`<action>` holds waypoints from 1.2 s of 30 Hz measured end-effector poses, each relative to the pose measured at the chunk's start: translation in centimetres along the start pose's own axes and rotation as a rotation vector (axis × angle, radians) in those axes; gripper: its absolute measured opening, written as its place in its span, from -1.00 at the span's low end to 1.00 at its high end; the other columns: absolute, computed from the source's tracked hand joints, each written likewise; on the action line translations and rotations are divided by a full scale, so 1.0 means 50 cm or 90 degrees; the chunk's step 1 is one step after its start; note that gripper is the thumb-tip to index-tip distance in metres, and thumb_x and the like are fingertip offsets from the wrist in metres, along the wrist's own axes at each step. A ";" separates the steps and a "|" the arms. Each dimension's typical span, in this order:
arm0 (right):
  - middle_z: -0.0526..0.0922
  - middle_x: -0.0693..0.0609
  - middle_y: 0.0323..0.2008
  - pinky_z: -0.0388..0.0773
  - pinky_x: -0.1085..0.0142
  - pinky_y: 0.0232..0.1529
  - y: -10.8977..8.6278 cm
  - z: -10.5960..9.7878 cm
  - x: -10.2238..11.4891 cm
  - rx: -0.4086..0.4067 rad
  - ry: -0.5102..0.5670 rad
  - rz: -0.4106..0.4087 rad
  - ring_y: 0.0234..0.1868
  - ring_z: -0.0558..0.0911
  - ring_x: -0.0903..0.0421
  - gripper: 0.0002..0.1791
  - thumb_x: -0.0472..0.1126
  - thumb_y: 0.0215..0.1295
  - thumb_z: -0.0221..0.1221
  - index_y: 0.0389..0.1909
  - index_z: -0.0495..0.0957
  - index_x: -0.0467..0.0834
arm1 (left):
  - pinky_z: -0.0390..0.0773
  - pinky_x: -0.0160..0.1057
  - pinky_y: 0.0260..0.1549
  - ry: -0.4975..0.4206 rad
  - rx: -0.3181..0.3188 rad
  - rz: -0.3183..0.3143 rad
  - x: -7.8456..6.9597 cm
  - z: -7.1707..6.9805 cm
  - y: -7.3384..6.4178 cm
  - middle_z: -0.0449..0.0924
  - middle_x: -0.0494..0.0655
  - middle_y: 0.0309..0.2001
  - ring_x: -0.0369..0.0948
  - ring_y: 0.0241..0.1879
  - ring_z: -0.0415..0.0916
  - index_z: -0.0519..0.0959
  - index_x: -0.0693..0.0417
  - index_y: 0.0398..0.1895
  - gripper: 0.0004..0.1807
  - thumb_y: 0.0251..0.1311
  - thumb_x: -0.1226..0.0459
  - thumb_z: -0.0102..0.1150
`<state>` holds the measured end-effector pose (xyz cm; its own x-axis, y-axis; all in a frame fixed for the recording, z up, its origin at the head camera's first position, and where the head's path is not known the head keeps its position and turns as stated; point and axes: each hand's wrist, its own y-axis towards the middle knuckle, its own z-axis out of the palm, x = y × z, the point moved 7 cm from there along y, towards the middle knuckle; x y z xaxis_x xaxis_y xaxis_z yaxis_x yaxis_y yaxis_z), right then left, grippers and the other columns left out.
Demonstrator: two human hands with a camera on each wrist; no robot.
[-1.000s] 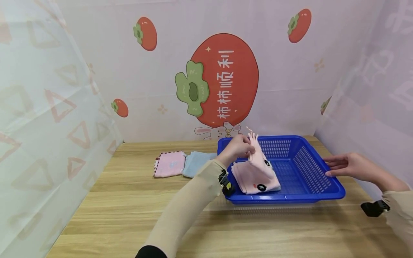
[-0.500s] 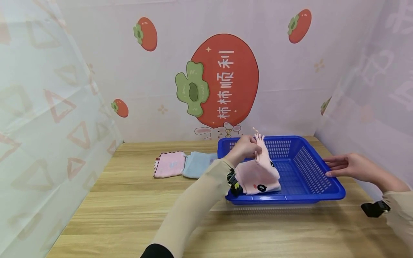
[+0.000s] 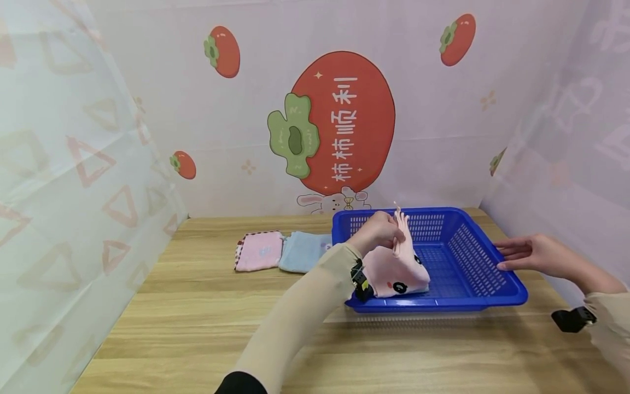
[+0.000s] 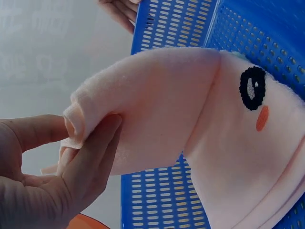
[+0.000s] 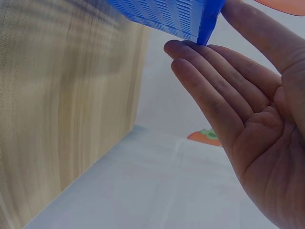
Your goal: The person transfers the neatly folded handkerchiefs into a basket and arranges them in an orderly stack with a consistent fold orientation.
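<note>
My left hand (image 3: pixel 381 232) pinches the gathered end of a pink towel (image 4: pixel 138 109) between thumb and fingers. That end stands raised, its lower part bending down into a blue plastic basket (image 3: pixel 443 300). Stitched black-and-white eyes and orange-red cheek patches decorate the pink cloth; in the head view, folded pink fabric lies below it in the basket's left half. My right hand (image 3: pixel 536 254) holds the basket's right rim, thumb at the top edge and straight fingers (image 5: pixel 209 95) against the outer side. The left forearm hides part of the basket's near left corner.
Left of the basket, a folded pink cloth with a checkered border (image 3: pixel 259 251) and a light blue cloth (image 3: pixel 300 250) lie side by side on the wooden table (image 3: pixel 197 317). Printed fabric walls (image 3: pixel 413 137) close off the back and both sides.
My left hand has moved right and slightly down with the pink towel's raised end, which now droops closer over the folded fabric. The right hand and basket have stayed put.
</note>
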<state>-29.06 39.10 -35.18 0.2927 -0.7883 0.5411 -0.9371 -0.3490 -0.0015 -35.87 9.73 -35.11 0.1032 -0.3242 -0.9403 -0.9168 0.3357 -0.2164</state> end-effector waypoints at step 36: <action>0.66 -0.30 -0.11 0.57 0.49 -0.34 0.003 -0.001 -0.004 0.001 -0.033 0.026 -0.29 0.63 0.46 -0.38 -0.11 0.16 0.30 0.14 0.43 -0.43 | 0.67 -0.16 -0.53 0.098 0.061 -0.014 0.012 -0.042 -0.027 0.62 0.08 -0.64 -0.07 -0.58 0.64 0.37 0.14 -0.84 -0.62 0.00 0.47 0.31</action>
<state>-29.27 39.23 -35.21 0.2639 -0.8271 0.4962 -0.9480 -0.3173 -0.0246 -35.39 7.26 -34.83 0.0557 -0.4617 -0.8853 -0.8734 0.4071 -0.2673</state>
